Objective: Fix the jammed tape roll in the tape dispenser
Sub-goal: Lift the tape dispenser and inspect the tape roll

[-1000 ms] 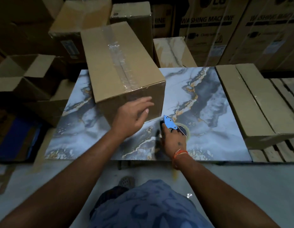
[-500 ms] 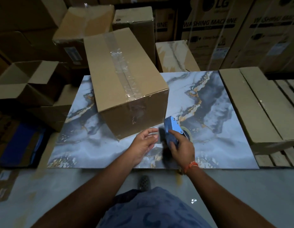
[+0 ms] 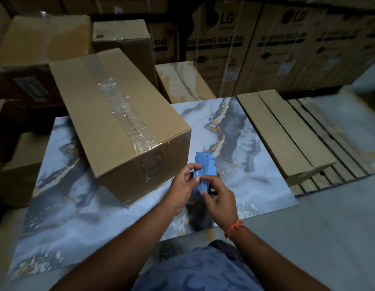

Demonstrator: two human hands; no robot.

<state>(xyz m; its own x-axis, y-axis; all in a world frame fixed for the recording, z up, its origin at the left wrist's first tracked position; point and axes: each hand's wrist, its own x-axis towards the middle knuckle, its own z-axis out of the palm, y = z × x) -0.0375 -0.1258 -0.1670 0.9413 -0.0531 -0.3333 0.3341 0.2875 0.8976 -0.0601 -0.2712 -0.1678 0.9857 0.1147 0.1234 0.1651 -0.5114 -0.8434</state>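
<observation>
1. While both hands hold the blue tape dispenser (image 3: 203, 175) above the marbled table (image 3: 245, 143), near the taped box (image 3: 123, 122), the step looks like inspection.
2. Left hand (image 3: 183, 189) and right hand (image 3: 221, 199) pinch its body.
3. Tape roll: barely visible; next, probably turn the dispenser to reach it.

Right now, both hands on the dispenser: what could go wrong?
1. The blue tape dispenser is held in the air by fingertips of the left hand and right hand; it could slip and drop onto the marble-patterned slab.
2. Its front edge looks toothed, close to the fingers; a slip might nick them.
3. The light is dim and the tape roll is mostly hidden, so the jam may be hard to see.
</observation>
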